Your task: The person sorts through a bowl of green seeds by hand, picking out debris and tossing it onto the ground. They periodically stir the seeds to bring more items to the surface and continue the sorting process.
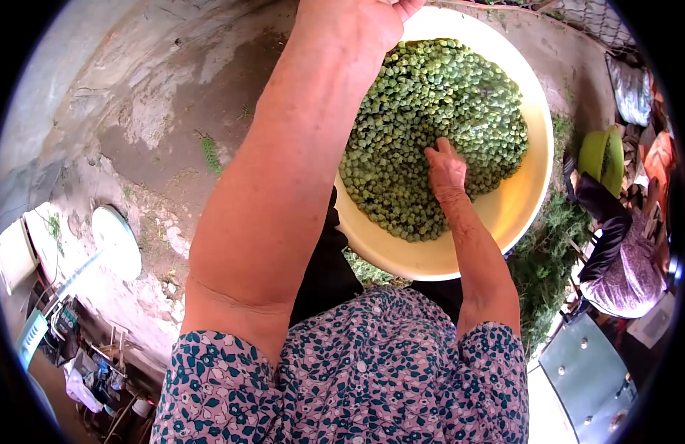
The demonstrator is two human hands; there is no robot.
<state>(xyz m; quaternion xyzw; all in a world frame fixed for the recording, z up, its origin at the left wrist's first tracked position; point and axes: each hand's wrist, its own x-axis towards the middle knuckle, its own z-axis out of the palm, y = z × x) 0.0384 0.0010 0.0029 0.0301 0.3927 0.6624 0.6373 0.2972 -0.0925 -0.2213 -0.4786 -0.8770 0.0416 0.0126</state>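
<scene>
A wide yellow basin [533, 185] holds a thick layer of small, round green fruits [438, 96]; their exact kind is not clear. My right hand [447, 172] is over the near middle of this layer, its fingertips at the fruits. The thumb and forefinger stand slightly apart with nothing visible between them, while the other fingers are mostly hidden. My left hand [390, 21] is raised close to the camera at the top edge, above the basin's left rim. The frame cuts off most of its fingers, so anything in them is out of sight.
A person in a purple patterned top [627, 270] sits at the right, beside a green basin [601, 159]. Grass [553, 259] grows along the yellow basin's right side. A pale round lid-like object [116, 243] and clutter [91, 370] are at left; a grey-green panel [586, 374] is at lower right.
</scene>
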